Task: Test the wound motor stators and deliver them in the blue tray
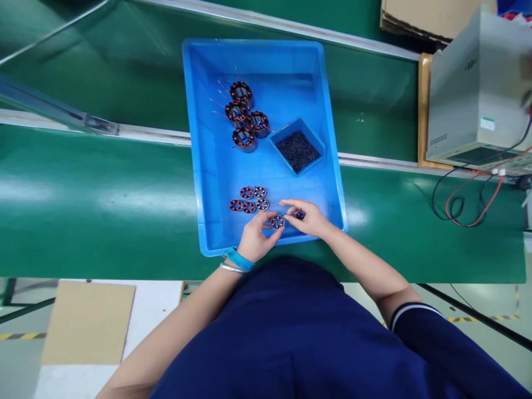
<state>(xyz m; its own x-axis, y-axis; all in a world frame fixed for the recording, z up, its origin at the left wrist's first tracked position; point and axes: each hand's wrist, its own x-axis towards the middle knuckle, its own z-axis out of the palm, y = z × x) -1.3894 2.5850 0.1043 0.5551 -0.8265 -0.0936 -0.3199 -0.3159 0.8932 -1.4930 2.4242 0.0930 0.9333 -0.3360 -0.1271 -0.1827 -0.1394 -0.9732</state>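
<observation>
My left hand [258,237] grips a small ring-shaped motor stator [277,221] with copper windings, over the near edge of a blue tray [198,166]. Close by on its right, my right hand [306,219] has thumb and forefinger pinched at the stator's edge. A thin dark piece seems to be between those fingertips, too small to name. Partly under my right hand lies another small stator [298,215]. Just beyond my left hand, several more small stators [248,207] rest flat in the tray, some with red and some with pale parts.
Several taller wound stators [243,138] with loose wires stand at the tray's far left. A small blue box [286,158] of thin black pieces [300,149] sits tilted at its right. On the green bench [103,199], a grey instrument [457,100] with red and black cables stands at right.
</observation>
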